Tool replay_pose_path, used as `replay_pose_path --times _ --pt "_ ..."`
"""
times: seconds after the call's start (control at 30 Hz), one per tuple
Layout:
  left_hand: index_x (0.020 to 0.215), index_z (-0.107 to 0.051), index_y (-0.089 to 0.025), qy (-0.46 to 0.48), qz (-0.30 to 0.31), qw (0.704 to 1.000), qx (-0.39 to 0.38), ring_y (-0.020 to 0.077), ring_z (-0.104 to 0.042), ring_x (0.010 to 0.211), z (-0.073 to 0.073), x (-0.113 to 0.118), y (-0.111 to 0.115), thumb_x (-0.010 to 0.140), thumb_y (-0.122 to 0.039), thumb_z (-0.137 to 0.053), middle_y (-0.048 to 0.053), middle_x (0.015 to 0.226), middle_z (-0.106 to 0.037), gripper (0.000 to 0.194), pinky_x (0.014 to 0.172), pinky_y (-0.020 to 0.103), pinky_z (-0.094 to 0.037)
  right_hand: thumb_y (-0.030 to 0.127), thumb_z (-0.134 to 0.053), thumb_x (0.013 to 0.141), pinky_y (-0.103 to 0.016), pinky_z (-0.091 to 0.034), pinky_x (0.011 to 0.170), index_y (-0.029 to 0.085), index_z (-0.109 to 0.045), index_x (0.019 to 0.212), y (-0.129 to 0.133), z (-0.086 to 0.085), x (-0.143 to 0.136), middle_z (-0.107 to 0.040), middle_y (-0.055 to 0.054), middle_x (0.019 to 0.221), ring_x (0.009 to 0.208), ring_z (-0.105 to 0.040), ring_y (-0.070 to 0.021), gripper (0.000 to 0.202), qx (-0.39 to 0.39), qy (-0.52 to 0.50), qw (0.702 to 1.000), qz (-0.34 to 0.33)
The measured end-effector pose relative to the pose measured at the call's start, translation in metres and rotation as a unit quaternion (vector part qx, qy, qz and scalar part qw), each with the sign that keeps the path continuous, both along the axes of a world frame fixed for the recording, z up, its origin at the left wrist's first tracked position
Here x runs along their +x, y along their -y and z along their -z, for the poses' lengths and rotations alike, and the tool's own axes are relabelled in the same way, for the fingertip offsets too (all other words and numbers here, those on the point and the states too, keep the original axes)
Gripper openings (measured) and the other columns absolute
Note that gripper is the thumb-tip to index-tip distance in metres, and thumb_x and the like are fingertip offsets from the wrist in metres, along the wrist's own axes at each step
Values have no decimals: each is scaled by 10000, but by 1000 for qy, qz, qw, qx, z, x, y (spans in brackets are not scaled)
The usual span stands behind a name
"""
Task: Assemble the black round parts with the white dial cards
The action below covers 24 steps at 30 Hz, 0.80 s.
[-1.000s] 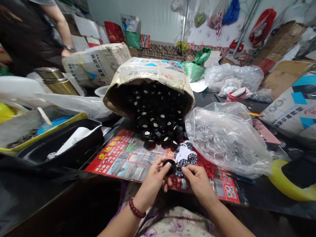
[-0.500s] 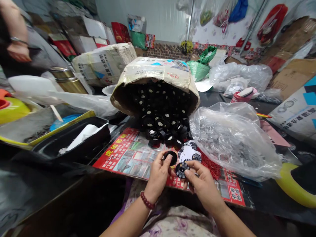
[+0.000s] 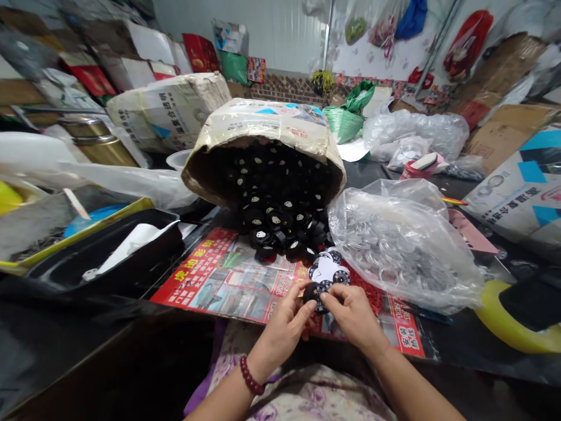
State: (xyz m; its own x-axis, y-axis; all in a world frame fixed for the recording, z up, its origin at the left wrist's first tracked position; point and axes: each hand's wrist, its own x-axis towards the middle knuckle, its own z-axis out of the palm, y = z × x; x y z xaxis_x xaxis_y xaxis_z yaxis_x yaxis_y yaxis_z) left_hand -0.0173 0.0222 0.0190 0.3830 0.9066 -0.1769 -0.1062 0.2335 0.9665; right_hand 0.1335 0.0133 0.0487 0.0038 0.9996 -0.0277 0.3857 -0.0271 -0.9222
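My left hand (image 3: 283,321) pinches a round black plastic part (image 3: 308,294) between thumb and fingers. Between the thumb and fingers of my right hand (image 3: 357,318) is a small black dial disc (image 3: 322,298) with pale markings, laid against the black part. Just beyond my fingers lies a loose heap of similar dial discs (image 3: 326,268), some with white backs up. Many more black round parts (image 3: 274,219) spill out of a tipped cardboard box (image 3: 263,120) onto a printed red board (image 3: 210,275).
To the right lie a clear plastic bag of transparent rings (image 3: 403,251), small red pieces (image 3: 374,299) and a yellow tape roll (image 3: 495,327). A black tray (image 3: 56,263) with white paper stands left, near a gold-coloured canister (image 3: 103,146). More boxes and bags line the back.
My hands have come together, bringing the dial disc onto the black part. The view has turned slightly right, and another person's arm at the upper left is out of sight.
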Motion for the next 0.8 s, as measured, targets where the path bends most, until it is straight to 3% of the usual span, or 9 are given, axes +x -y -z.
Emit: replay_pose_path --times 0.2,0.37,0.47,0.6,0.67,0.8 --pt "1171 -370 -200 24 -17 999 15 125 -581 489 1 3 5 837 -412 -536 -58 584 -558 429 399 196 -439 407 -499 788 -220 -245 424 187 -449 560 4 9 -9 -379 57 455 423 -310 -85 321 -90 -115 987 63" --pt "1046 -424 -201 -20 15 999 40 99 -560 454 0 2 6 837 -351 -542 -56 580 -559 284 392 172 -405 300 -496 809 -231 -239 501 178 -397 514 12 1 -6 -396 38 506 506 -359 -94 334 37 96 995 13" --pt "970 -436 -201 -39 30 998 30 84 -534 413 -1 0 6 840 -326 -521 -59 582 -549 199 364 164 -380 271 -489 821 -239 -215 501 176 -393 515 13 -1 -4 -412 37 508 500 -365 -91 335 42 156 987 -10" --pt "988 -420 -208 -34 2 999 30 65 -472 345 -2 1 9 857 -316 -471 -95 516 -495 177 337 151 -349 397 -526 826 -238 -206 479 180 -391 496 12 5 -4 -362 48 470 479 -335 -90 417 13 124 992 28" --pt "1005 -417 -210 -30 -18 999 40 57 -449 330 -1 2 11 863 -315 -459 -107 503 -472 182 337 146 -348 428 -519 835 -233 -237 491 177 -456 555 12 8 -4 -410 44 503 504 -364 -99 382 13 95 995 26" --pt "1004 -433 -210 -36 -33 997 54 39 -422 319 3 4 15 861 -321 -463 -103 547 -480 184 323 140 -340 291 -456 873 -228 -347 596 175 -563 806 18 11 -9 -548 14 703 662 -479 -130 171 5 -6 999 -40"
